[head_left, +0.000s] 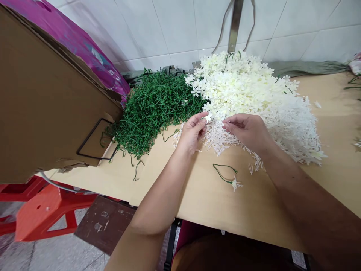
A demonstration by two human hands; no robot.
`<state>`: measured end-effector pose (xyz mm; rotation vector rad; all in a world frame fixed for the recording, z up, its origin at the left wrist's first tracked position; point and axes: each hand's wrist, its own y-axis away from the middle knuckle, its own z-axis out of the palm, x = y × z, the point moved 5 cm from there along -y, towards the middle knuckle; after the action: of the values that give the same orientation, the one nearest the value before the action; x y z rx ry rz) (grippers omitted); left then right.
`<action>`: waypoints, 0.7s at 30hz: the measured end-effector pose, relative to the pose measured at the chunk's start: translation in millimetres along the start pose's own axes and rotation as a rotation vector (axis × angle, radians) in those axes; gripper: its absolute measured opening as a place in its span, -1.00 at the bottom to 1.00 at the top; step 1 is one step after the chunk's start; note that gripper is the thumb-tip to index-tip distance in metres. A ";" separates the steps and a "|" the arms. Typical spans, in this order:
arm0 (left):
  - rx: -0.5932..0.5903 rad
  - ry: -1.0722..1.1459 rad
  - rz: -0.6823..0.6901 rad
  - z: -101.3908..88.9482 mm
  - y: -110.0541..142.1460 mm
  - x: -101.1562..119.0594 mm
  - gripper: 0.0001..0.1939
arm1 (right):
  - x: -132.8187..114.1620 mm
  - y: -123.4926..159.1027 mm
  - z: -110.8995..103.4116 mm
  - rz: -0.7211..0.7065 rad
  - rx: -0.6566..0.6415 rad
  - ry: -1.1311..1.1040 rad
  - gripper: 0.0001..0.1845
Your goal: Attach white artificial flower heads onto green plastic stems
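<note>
Between the thumb and fingers of my left hand (pixel 194 130) is a small white artificial flower (pixel 208 118). My right hand (pixel 246 130) hovers just right of it, thumb and fingertips drawn together in a pinch; whatever they hold, if anything, is too small to make out. Under and beyond both hands lies a heap of white artificial flowers (pixel 234 88), with thin white stamen pieces (pixel 293 120) spread along its front and right. Left of it sits a pile of green artificial stems (pixel 158 101). One stem with a white flower (pixel 234 183) rests alone on the table nearer me.
A large cardboard box (pixel 53 90) with a purple bag (pixel 93 49) behind it stands at the table's left end. Orange-red plastic stools (pixel 42 214) are on the floor below. A white tiled wall (pixel 175 26) rises behind the wooden table (pixel 197 195).
</note>
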<state>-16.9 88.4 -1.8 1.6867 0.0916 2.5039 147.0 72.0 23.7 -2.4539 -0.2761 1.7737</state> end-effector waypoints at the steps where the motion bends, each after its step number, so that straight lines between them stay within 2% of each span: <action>1: -0.023 0.070 -0.074 2.4 2.3 -2.0 -0.85 | 0.1 0.7 1.0 -0.001 0.013 -0.047 -0.88; 4: -0.081 0.250 -0.244 9.2 8.3 -8.2 -0.86 | -4.8 3.6 2.5 -0.029 0.055 -0.103 -0.88; 7: -0.118 0.363 -0.319 13.3 11.4 -14.2 -0.88 | -13.3 6.4 2.5 -0.088 0.110 -0.045 -0.92; 13: -0.178 0.429 -0.378 21.5 16.1 -24.0 -0.92 | -14.9 9.4 4.9 -0.311 0.254 0.036 -0.97; 18: -0.164 0.434 -0.400 24.9 18.4 -27.2 -0.91 | -13.3 13.0 8.9 -0.504 0.334 0.149 -0.92; 21: -0.155 0.430 -0.402 24.7 18.5 -27.2 -0.92 | -14.9 14.8 8.2 -0.563 0.384 0.200 -0.92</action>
<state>14.9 66.0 -15.3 0.9386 0.2410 2.4351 135.9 54.3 32.2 -1.9985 -0.4947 1.2084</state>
